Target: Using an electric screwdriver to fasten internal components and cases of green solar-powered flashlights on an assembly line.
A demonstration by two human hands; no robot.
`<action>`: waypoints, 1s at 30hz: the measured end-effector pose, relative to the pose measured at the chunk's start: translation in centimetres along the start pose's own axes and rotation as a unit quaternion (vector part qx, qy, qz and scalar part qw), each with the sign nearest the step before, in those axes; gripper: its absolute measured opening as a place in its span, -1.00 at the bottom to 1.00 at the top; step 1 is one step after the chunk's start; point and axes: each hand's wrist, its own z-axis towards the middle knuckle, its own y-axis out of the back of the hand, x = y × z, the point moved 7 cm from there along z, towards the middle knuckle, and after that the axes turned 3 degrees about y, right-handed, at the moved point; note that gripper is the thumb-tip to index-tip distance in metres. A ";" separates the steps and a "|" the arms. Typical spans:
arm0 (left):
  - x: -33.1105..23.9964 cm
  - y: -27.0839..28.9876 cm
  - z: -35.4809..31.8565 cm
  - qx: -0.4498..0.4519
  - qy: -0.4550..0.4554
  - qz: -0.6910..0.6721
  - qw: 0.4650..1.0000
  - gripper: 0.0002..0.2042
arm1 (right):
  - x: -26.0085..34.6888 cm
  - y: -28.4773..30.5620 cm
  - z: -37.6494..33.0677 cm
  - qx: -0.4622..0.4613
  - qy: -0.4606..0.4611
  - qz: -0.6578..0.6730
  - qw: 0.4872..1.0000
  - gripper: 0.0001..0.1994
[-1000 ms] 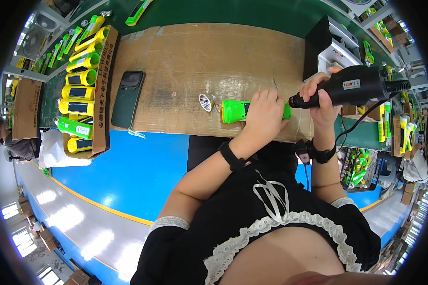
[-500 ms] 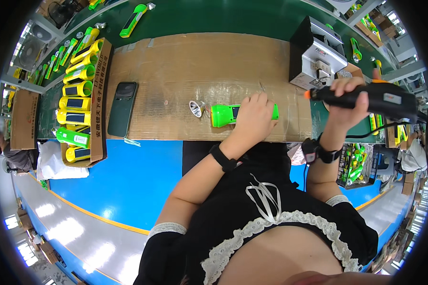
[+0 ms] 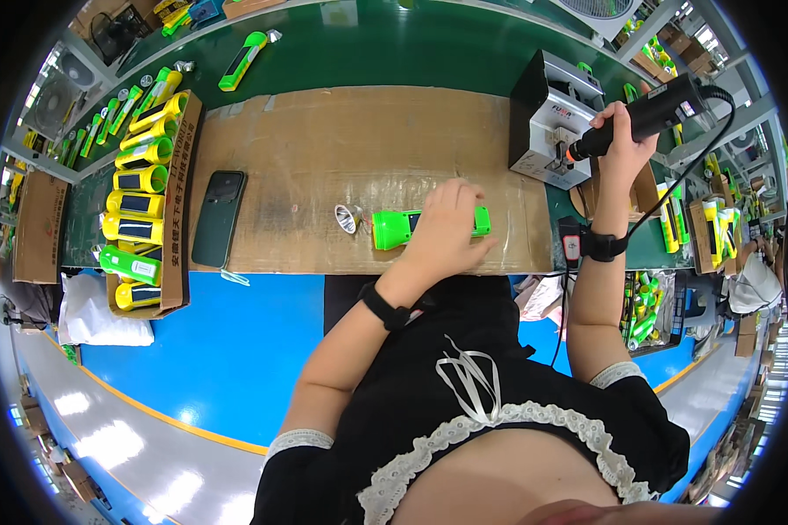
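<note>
My left hand [image 3: 446,223] is closed over a green flashlight body [image 3: 390,230], which lies on its side on a flat cardboard sheet [image 3: 324,131]. Just off its open left end sits a loose silver reflector [image 3: 348,219]. Over at the right, my right hand [image 3: 624,147] grips a black electric screwdriver [image 3: 661,111] with a cable at its back end. The orange tip of that tool is at the front of a black and silver box-shaped machine [image 3: 572,124]; whether it touches cannot be told.
At the left stands a cardboard box [image 3: 184,201] of yellow and green flashlights, with a dark phone [image 3: 219,219] beside it. Another green flashlight [image 3: 243,61] lies on the green bench farther back. A dark crate [image 3: 652,311] of green parts is low on the right.
My right hand has carried the electric screwdriver away from me, bringing its tip to the machine's front. The left hand stays on the flashlight. The whole view has shifted slightly.
</note>
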 end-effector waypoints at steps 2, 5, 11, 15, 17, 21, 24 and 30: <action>0.0 2.5 -0.7 -0.048 -0.007 -0.043 0.998 -0.48 | -0.6 -0.1 0.5 0.042 -0.051 0.005 0.998 -0.49; 1.0 6.6 -2.4 -0.045 0.016 0.060 0.997 -0.47 | -0.5 -0.4 -0.5 0.057 -0.132 0.065 0.987 -0.50; 5.1 7.0 -5.0 -0.013 0.048 0.109 0.993 -0.52 | 3.7 -3.2 -6.7 0.074 -0.090 0.217 0.969 -0.46; 4.8 5.8 -4.7 -0.049 0.040 0.090 0.994 -0.54 | 5.4 -6.9 -10.6 0.118 -0.119 0.251 0.953 -0.38; 4.7 4.7 -4.8 -0.065 0.049 0.071 0.994 -0.54 | 6.6 -9.4 -11.9 0.133 -0.115 0.308 0.935 -0.32; 5.1 4.0 -4.7 -0.083 0.065 0.042 0.994 -0.55 | 6.9 -11.5 -13.4 0.168 -0.116 0.308 0.929 -0.36; 5.3 3.9 -4.8 -0.083 0.069 0.031 0.994 -0.56 | 6.9 -12.3 -14.0 0.198 -0.118 0.316 0.920 -0.36; 5.4 3.7 -5.0 -0.083 0.072 0.031 0.993 -0.53 | 6.6 -12.8 -14.7 0.189 -0.132 0.306 0.924 -0.36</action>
